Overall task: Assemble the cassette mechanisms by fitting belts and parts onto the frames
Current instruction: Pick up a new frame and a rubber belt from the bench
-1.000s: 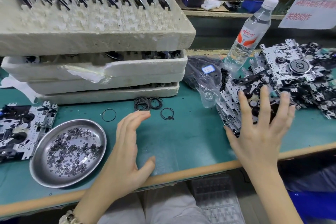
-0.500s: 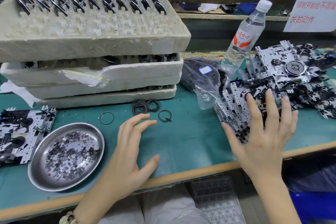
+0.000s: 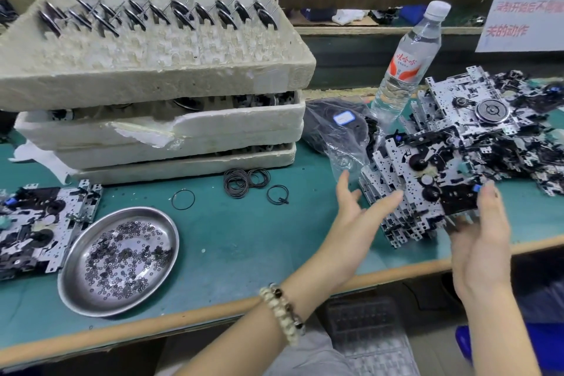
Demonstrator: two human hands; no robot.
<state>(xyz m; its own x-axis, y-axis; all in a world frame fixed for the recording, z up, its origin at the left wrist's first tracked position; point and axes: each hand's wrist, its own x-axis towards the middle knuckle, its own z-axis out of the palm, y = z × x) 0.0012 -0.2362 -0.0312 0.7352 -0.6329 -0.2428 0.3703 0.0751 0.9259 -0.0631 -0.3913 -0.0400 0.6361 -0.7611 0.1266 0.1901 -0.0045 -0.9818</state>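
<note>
looking down through the head camera, we see our left hand (image 3: 357,229) spread loose, fingers straight, the index fingertip (image 3: 396,195) touching the left edge of a slanted stack of cassette frames (image 3: 381,168) near the front of the green bench mat (image 3: 244,238). it grasps nothing. our right hand (image 3: 479,247) grasps the top frame (image 3: 439,168) of that stack at its right end: the thumb lies on the upper face beside a small blue part (image 3: 476,188), and the fingers curl under the edge, mostly hidden. the top frame shows black round hubs (image 3: 418,162). behind and to the right of the stack lies a loose heap of more frames (image 3: 518,143), one with a round metal flywheel (image 3: 492,110) facing up. a water bottle (image 3: 406,61) stands just behind the heap's left end, and a clear plastic bag of black belts (image 3: 335,128) lies just left of the stack. farther left on the mat, a small bunch of loose belts (image 3: 244,183) lies at the foot of the stacked foam trays (image 3: 152,82), with a single belt (image 3: 183,199) near it. flywheels (image 3: 158,14) stand in slots along the top tray's far side. a steel dish (image 3: 71,281) holding small black washers (image 3: 125,256) sits near the front edge, and one more cassette mechanism (image 3: 39,223) lies flat just beside it on the left. a bead bracelet (image 3: 283,311) circles our left wrist.
</note>
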